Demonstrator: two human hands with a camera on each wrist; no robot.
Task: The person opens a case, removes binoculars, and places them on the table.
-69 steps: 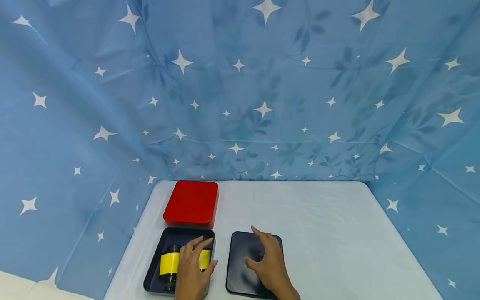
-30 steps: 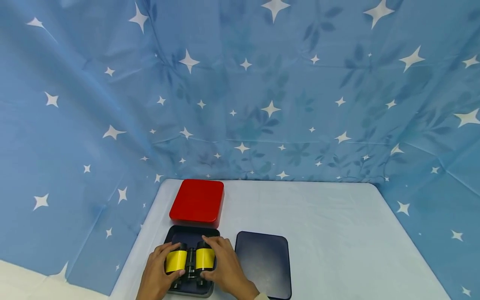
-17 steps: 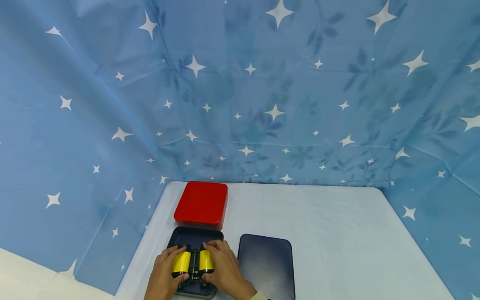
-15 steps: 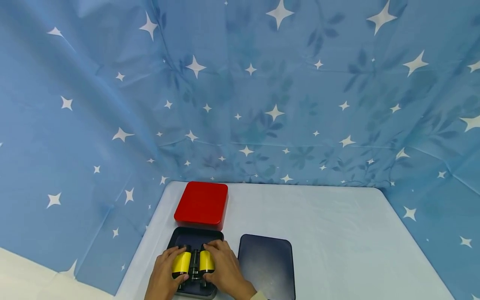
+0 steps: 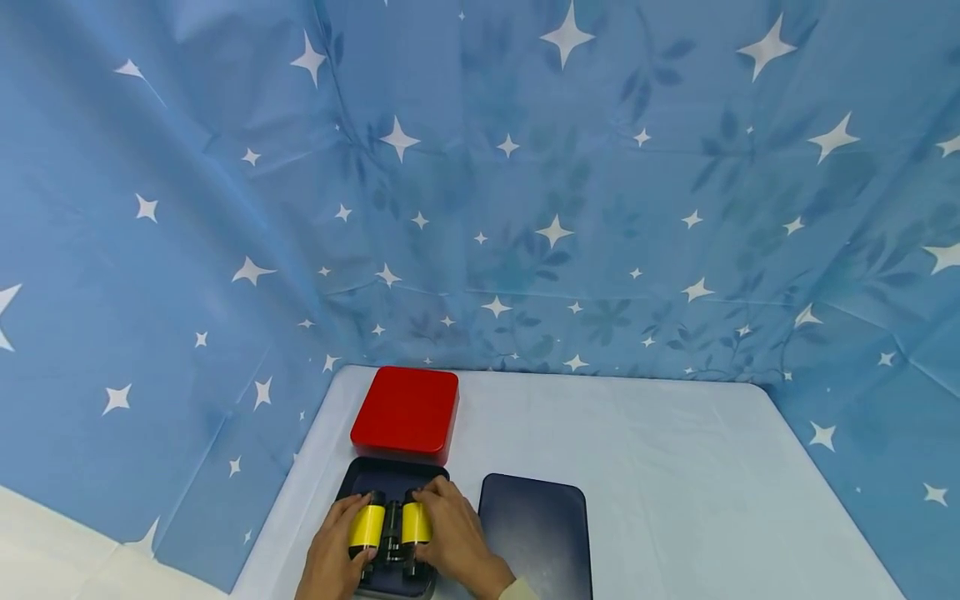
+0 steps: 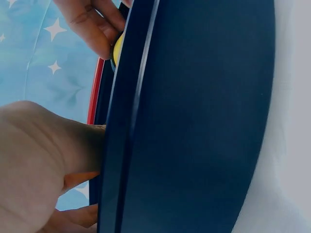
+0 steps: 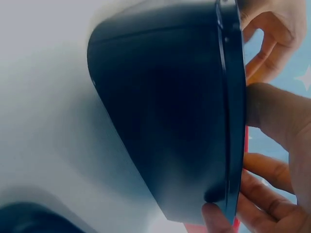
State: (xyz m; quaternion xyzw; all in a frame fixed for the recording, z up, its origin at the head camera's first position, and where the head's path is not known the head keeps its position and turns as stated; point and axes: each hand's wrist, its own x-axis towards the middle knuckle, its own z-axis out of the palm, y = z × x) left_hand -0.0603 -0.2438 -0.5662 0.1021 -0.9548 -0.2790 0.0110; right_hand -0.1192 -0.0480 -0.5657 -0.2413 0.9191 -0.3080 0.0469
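A pair of yellow and black binoculars (image 5: 392, 533) lies in an open dark navy tin (image 5: 396, 472). My left hand (image 5: 333, 546) grips the left barrel, fingers at its far end and thumb at its near end. On the other barrel, my right hand (image 5: 459, 540) holds in the same way. The outer wall of the tin (image 6: 194, 107) fills much of the left wrist view, leaving just a yellow sliver of the binoculars (image 6: 117, 49) visible. In the right wrist view, the tin's wall (image 7: 165, 107) hides the binoculars, and one fingertip (image 7: 215, 218) overlaps its outer side.
A closed red tin (image 5: 407, 410) stands directly behind the navy one. To the right lies a flat dark navy lid (image 5: 536, 533). White cloth covers the table (image 5: 660, 483), and a blue star-patterned curtain (image 5: 510, 183) hangs behind and at the sides.
My right hand has moved left from over the lid onto the right barrel. My left hand has shifted to the left barrel. Both grips look unchanged over the last half second.
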